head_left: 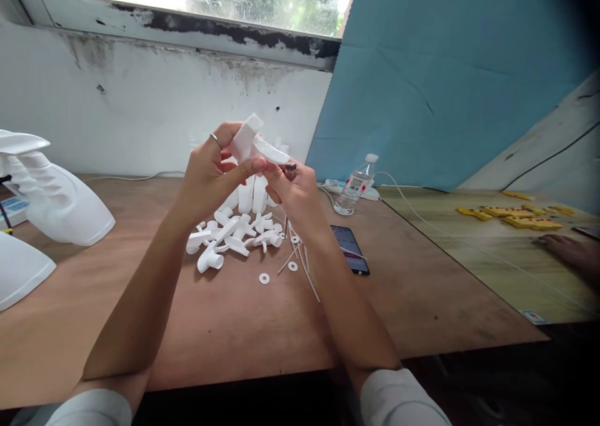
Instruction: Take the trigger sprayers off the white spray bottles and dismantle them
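Note:
Up in front of the wall, my left hand [210, 163] is closed around a white spray bottle trigger head [245, 140]. My right hand [297, 192] is closed too, its thumb and fingertips pinching near the end of the curved white trigger lever [272, 151]. A short dark metallic piece [290, 171] shows between the right fingers, and I cannot make out its kind. Below the hands lies a pile of loose white trigger heads [239, 232]. Thin white tubes [307, 273] and small white washers [264, 278] are scattered beside the pile.
White spray bottles [70, 201] stand at the left. On the right are a clear water bottle [356, 185], a phone [350, 250] and a white power strip [372, 193]. Another person's hand [562, 248] rests near yellow pieces [520, 217] on the adjoining table.

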`<action>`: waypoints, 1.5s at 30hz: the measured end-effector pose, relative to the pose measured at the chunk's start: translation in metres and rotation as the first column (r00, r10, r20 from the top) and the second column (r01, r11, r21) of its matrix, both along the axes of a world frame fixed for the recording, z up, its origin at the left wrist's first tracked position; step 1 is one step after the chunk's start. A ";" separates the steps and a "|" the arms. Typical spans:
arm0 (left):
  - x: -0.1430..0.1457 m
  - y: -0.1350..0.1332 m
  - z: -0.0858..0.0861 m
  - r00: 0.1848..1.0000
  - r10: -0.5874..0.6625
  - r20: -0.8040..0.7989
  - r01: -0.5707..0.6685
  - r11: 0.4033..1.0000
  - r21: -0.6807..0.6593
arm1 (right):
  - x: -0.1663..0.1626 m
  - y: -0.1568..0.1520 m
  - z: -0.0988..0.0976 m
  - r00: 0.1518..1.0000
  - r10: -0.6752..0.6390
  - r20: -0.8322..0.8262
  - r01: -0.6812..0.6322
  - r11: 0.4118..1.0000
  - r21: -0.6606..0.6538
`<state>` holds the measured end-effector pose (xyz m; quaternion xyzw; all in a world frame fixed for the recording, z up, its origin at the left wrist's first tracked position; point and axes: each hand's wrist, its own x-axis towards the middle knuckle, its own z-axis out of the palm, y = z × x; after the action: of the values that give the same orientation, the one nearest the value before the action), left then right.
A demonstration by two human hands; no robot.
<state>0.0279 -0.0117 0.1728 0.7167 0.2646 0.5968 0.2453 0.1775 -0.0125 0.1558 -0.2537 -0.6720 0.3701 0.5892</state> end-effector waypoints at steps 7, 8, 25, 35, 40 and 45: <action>-0.002 -0.012 0.006 0.983 0.182 -0.020 -0.180 0.981 0.075 | 0.011 -0.001 0.010 0.994 -0.098 0.039 0.101 0.991 -0.085; -0.002 -0.013 0.007 0.979 0.204 -0.002 -0.203 0.976 0.079 | 0.016 0.001 0.011 0.996 -0.079 0.039 0.083 0.989 -0.122; -0.030 0.005 0.014 0.954 0.018 0.298 0.070 0.957 -0.283 | 0.089 0.050 -0.001 0.683 -0.628 0.373 0.690 0.722 -0.048; -0.025 0.027 -0.006 0.959 -0.078 0.272 0.164 0.937 -0.310 | 0.070 0.016 0.023 0.871 -0.470 -0.141 0.482 0.874 0.067; -0.011 0.024 -0.007 0.915 -0.089 0.393 0.250 0.889 -0.383 | 0.054 -0.007 0.031 0.870 -0.482 -0.099 0.488 0.872 0.046; 0.005 0.017 -0.006 0.827 -0.047 0.561 0.360 0.810 -0.463 | 0.027 -0.033 0.034 0.945 -0.311 -0.103 0.321 0.942 0.094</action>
<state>0.0331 0.0048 0.1671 0.4497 0.2657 0.6358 0.5682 0.2043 -0.0451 0.1900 -0.3092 -0.6157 0.2439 0.6825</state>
